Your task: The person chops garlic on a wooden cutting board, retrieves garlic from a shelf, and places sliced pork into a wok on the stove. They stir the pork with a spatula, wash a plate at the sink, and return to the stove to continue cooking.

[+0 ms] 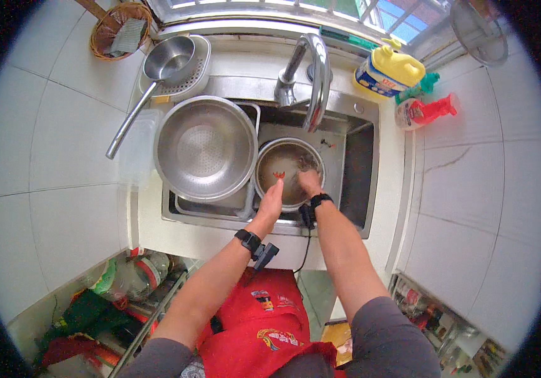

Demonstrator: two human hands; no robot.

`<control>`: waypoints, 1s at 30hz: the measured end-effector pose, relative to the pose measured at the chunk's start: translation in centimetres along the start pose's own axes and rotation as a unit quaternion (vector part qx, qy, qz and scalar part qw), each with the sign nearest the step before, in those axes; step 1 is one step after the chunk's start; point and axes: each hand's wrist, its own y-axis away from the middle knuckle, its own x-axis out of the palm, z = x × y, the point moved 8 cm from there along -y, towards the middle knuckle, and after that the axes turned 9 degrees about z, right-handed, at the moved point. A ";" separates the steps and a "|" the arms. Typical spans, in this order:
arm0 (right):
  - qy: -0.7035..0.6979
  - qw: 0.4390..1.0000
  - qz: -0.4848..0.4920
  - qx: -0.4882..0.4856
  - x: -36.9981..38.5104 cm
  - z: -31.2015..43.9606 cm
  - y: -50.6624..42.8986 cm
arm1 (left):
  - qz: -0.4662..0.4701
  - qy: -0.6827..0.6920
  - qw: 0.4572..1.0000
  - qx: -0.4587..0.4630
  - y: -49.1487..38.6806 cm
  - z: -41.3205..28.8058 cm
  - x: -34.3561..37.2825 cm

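A round metal bowl [291, 141] of cloudy brownish water stands in the right part of the sink. Over its near left rim reaches my left hand [271, 204], seen edge-on with its fingers straight. A small red piece with pointed ends [278, 175] is right at those fingertips; whether they grip it is unclear. My right hand [309, 183] dips into the bowl's right side, its fingers hidden in the water. Just beyond it, something dark [307, 163] shows at the disturbed surface, too blurred to name.
A large perforated metal colander [204, 146] sits over the sink's left side. The chrome faucet [317, 80] arches above the basin [360, 170]. A long-handled saucepan [170, 59] stands back left. A yellow jug [388, 71] and a red-topped spray bottle [421, 112] stand right.
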 end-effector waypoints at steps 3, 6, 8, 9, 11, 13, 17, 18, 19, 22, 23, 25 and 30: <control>-0.474 0.830 0.287 0.059 5.5 0.9 4.7 | -0.006 0.081 0.997 -0.018 -1.4 0.6 0.8; -0.402 0.889 0.210 -0.065 4.9 4.6 9.8 | -0.056 0.208 0.976 -0.044 -3.3 -0.2 1.0; -0.297 0.926 0.131 -0.195 3.7 7.7 11.8 | -0.023 0.289 0.955 -0.070 -3.8 -1.2 2.1; -0.202 0.931 0.072 -0.294 2.6 9.6 12.7 | -0.024 0.360 0.928 -0.090 -3.6 -1.4 2.9; -0.008 0.898 0.014 -0.440 1.6 12.2 13.4 | 0.084 0.369 0.925 -0.017 -2.9 -4.1 5.3; 0.188 0.846 0.042 -0.496 0.4 12.0 11.8 | 0.176 0.367 0.913 0.018 -0.8 -5.9 6.8; 0.214 0.904 0.080 -0.361 -0.9 8.7 4.7 | 0.162 0.327 0.931 -0.024 1.2 -6.7 5.7; 0.139 0.936 0.048 -0.319 -1.1 8.0 3.2 | 0.135 0.324 0.936 -0.026 1.1 -6.6 5.0; 0.065 0.958 0.009 -0.278 -1.5 7.3 2.0 | 0.110 0.321 0.940 -0.031 0.8 -6.5 4.4; -0.240 0.963 0.122 -0.008 1.5 3.0 0.9 | 0.071 0.254 0.964 -0.036 -1.3 -6.0 2.6; -0.346 0.912 0.192 0.109 3.5 1.8 2.4 | 0.053 0.236 0.969 -0.048 -2.0 -5.5 2.1; -0.418 0.870 0.260 0.021 3.9 4.3 5.5 | 0.020 0.224 0.973 -0.046 -3.4 -4.5 1.4; -0.336 0.880 0.223 -0.251 3.5 9.9 13.3 | 0.034 0.304 0.952 0.003 -5.4 -3.9 2.5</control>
